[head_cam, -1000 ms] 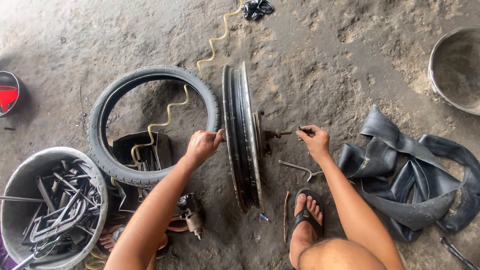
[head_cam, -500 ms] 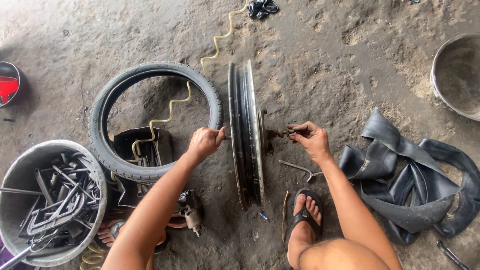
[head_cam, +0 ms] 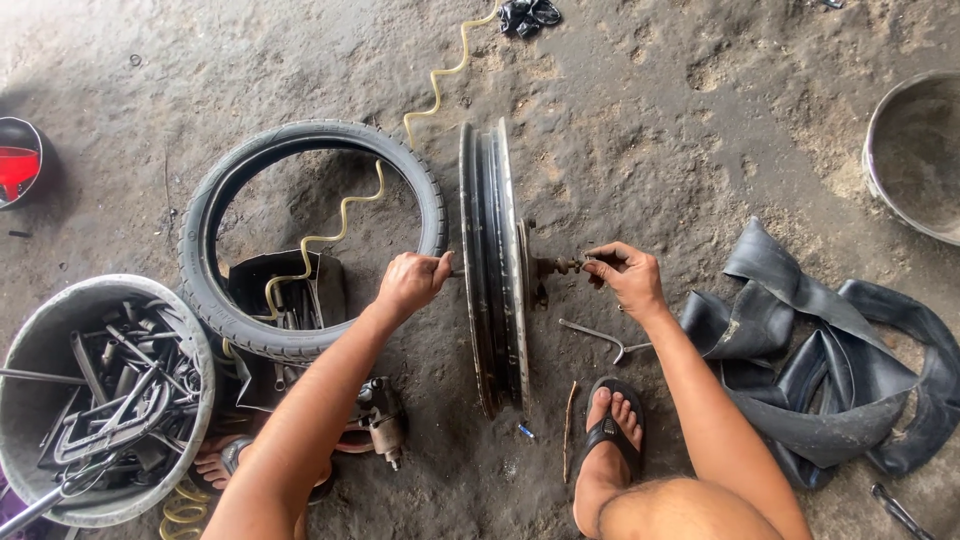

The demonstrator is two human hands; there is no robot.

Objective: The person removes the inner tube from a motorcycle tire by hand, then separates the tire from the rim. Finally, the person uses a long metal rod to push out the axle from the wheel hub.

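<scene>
Near left, a grey bucket (head_cam: 60, 330) packed w/ metal tools: wrenches, bars, bent rods. Far left edge, a dark bowl (head_cam: 18, 160) w/ sth red inside. Far right, a grey metal basin (head_cam: 915, 155), contents not clear, looks bare. Centre: a bare wheel rim (head_cam: 495, 270) stands upright on edge on the ground, its axle (head_cam: 556, 266) sticking out to the right. Left hand (head_cam: 410, 283) is curled shut at the rim's left side, gripping what looks like the axle end there; exact item can't be told. Right hand (head_cam: 628, 278) has fingers pinched closed on the axle tip at right of the rim. Just left of the rim, a black tyre (head_cam: 200, 235) lies flat, w/ a yellow coiled air hose (head_cam: 440, 80) running across it from the far side. A black tray of small tools (head_cam: 290, 290) sits inside/under the tyre's near part. An impact wrench (head_cam: 385, 420) lies near, below the left forearm. Right of the rim: a bent metal tool (head_cam: 600, 337) on the ground, and a black inner tube (head_cam: 830, 370) heaped at right. Right foot in a sandal (head_cam: 610, 435) near centre. Black rag (head_cam: 528, 14) at far top. Surface: rough, stained concrete floor (head_cam: 700, 120), dusty, cracked in spots.
</scene>
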